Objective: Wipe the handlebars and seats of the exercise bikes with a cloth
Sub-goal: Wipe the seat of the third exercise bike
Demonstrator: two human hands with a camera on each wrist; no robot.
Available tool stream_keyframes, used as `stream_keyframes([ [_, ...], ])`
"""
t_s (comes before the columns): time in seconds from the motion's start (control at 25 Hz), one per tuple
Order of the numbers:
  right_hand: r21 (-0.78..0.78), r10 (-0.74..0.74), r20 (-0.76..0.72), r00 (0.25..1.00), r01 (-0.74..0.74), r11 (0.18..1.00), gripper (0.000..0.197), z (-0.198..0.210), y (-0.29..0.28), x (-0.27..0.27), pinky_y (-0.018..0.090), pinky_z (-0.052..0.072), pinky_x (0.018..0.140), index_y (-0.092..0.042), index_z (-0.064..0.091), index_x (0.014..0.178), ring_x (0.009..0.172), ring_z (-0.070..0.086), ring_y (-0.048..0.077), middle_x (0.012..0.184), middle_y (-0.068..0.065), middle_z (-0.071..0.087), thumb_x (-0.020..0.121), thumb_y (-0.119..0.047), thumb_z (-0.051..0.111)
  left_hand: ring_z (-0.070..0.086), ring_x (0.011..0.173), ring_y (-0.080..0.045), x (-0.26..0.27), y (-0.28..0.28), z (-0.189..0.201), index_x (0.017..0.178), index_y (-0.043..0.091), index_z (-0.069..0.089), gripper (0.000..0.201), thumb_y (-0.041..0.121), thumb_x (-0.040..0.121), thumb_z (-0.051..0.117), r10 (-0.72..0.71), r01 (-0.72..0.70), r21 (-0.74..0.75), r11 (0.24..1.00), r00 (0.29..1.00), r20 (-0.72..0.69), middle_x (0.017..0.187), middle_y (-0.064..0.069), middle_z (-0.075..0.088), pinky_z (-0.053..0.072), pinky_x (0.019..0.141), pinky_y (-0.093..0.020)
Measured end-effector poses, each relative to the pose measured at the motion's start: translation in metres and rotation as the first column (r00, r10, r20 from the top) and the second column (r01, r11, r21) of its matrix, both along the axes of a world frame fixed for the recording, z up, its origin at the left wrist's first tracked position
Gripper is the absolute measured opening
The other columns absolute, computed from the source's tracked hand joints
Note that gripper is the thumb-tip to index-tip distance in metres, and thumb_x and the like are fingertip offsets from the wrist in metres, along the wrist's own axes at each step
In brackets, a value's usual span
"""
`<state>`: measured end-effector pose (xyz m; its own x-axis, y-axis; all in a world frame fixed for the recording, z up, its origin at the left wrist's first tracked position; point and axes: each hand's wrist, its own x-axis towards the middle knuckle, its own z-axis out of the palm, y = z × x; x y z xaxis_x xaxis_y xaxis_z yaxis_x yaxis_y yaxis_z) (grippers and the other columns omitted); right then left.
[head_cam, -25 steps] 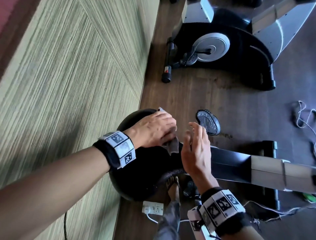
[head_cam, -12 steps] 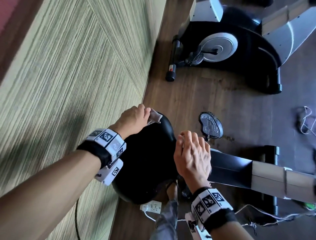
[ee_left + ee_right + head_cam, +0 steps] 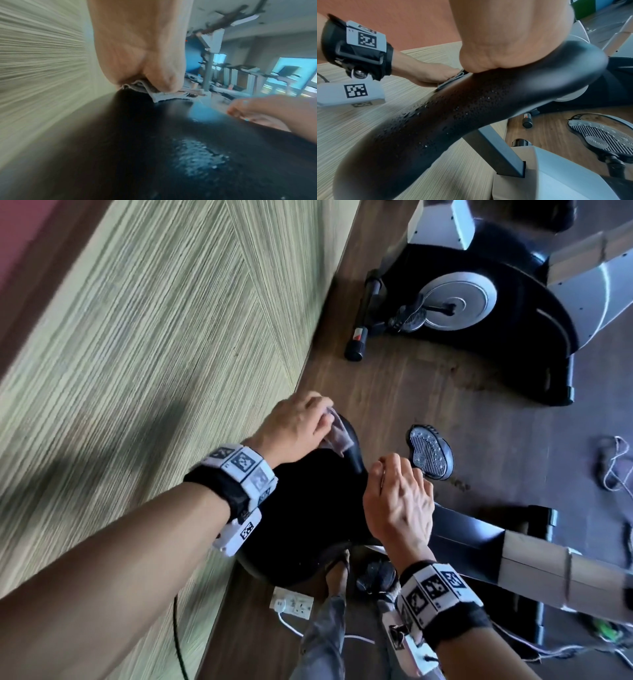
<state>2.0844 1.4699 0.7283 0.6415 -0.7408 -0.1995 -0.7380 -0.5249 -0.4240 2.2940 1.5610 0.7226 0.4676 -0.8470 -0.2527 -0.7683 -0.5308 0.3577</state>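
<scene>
Crumpled grey cloth [image 3: 337,435] at the narrow front of the droplet-speckled black bike seat [image 3: 308,518]

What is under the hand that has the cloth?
Under the left hand sits the cloth, pressed on the black bike seat. The seat patch beneath the cloth is hidden.

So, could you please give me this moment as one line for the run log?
left hand: presses cloth on seat nose | right hand: rests on seat's right edge, holds nothing | seat: droplets visible

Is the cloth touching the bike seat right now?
Touching. The left wrist view shows the left hand pressing the cloth flat onto the black seat.
</scene>
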Motion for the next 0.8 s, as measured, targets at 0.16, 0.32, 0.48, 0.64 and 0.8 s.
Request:
stream_keyframes([
  [0.16, 0.045, 0.021, -0.021, 1.0, -0.02, 0.999, 0.031, 0.002, -0.001, -0.002, 0.045, 0.037, 0.092, -0.025, 0.048, 0.096, 0.1, 0.057, 0.028, 0.102, -0.001, 0.062, 0.098, -0.045, 0.024, 0.059, 0.11, -0.041, 0.0, 0.047, 0.001, 0.136, 0.009, 0.049, 0.037, 0.03, 0.108, 0.036, 0.383, -0.382, 0.038, 0.923, 0.911, -0.154, 0.126, -0.022, 0.057, 0.047, 0.095, -0.049],
  [0.32, 0.141, 0.087, -0.066, 0.994, -0.077, 0.987, 0.024, 0.004, -0.005, 0.019, 0.048, 0.031, 0.104, -0.019, 0.049, 0.105, 0.112, 0.057, 0.035, 0.113, 0.009, 0.062, 0.104, -0.038, 0.033, 0.042, 0.136, -0.036, -0.056, 0.102, 0.008, 0.157, 0.003, 0.027, 0.056, 0.015, 0.105, 0.045, 0.447, -0.462, -0.053, 0.885, 0.877, -0.176, 0.152, -0.023, 0.037, 0.036, 0.114, -0.043],
  [0.48, 0.103, 0.274, 0.054, 0.96, -0.278, 0.955, 0.054, 0.006, 0.017, 0.048, 0.045, 0.029, 0.116, -0.015, 0.032, 0.155, 0.138, 0.041, 0.036, 0.156, 0.019, 0.039, 0.107, -0.039, 0.034, 0.015, 0.155, -0.024, -0.065, 0.11, 0.032, 0.163, 0.014, 0.015, 0.07, 0.028, 0.102, 0.045, 0.563, -0.582, 0.067, 0.811, 0.743, -0.362, 0.168, -0.008, 0.017, 0.014, 0.127, -0.038],
  [0.64, 0.008, 0.299, 0.013, 0.954, -0.299, 0.954, 0.06, -0.004, 0.027, 0.05, 0.05, 0.035, 0.115, -0.015, 0.018, 0.161, 0.142, 0.037, 0.041, 0.162, 0.022, 0.029, 0.108, -0.043, 0.028, 0.056, 0.124, -0.036, -0.044, 0.07, 0.029, 0.13, 0.005, 0.054, 0.05, 0.044, 0.11, 0.03, 0.723, -0.703, 0.168, 0.691, 0.68, -0.123, 0.132, -0.019, 0.059, 0.043, 0.1, -0.043],
  [0.8, -0.047, 0.296, 0.019, 0.955, -0.295, 0.954, 0.058, -0.006, 0.028, 0.054, 0.051, 0.036, 0.113, -0.013, 0.021, 0.159, 0.138, 0.04, 0.041, 0.159, 0.022, 0.032, 0.108, -0.039, 0.032, 0.066, 0.102, -0.041, -0.028, 0.057, 0.016, 0.1, 0.006, 0.067, 0.064, 0.05, 0.109, 0.022, 0.723, -0.722, 0.053, 0.69, 0.686, -0.08, 0.106, -0.02, 0.071, 0.051, 0.089, -0.046],
])
